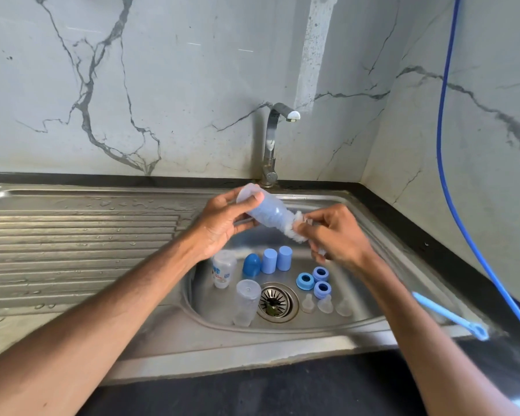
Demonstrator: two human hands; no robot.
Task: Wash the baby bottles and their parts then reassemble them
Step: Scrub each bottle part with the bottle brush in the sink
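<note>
Over sink (282,351), bottle (267,213) in left grip (222,226).

Caps (269,261), rings (305,281), teats (325,304) crowd basin (207,307), drainboard (72,235) open

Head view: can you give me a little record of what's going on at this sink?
Left hand: grips a clear bottle, tilted above the sink
Right hand: pinches a white brush at the bottle's mouth
In sink: two more bottles, three blue caps, three blue rings, three clear teats
Tap: no water seen running
On sink's right edge: a blue brush
</note>
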